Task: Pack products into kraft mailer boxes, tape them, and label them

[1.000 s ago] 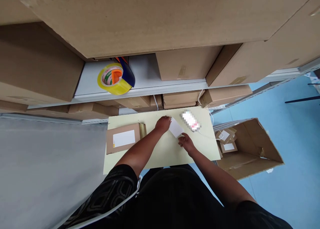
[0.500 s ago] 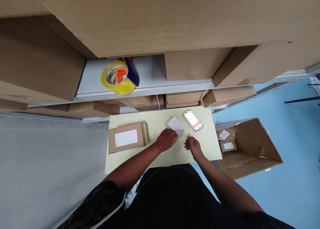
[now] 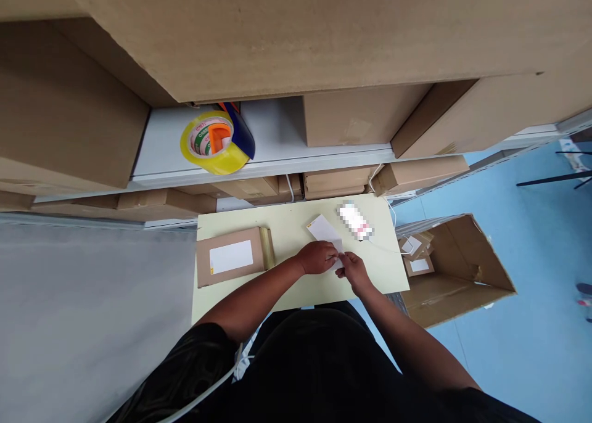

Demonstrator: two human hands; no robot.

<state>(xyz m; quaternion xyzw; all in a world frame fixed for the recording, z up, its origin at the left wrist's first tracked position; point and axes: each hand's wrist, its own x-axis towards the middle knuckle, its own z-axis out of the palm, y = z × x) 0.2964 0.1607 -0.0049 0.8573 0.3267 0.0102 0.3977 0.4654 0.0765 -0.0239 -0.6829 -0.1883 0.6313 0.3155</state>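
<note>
Left hand (image 3: 318,258) and right hand (image 3: 354,271) pinched white label (image 3: 322,226) together
Hands met at its near end; cardboard parcel (image 3: 231,256) lay left on desk (image 3: 290,225); pixelated device (image 3: 354,219) lay beyond, right

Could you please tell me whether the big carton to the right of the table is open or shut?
Open: the carton shows its inner walls, and small labelled parcels are visible inside.
</note>
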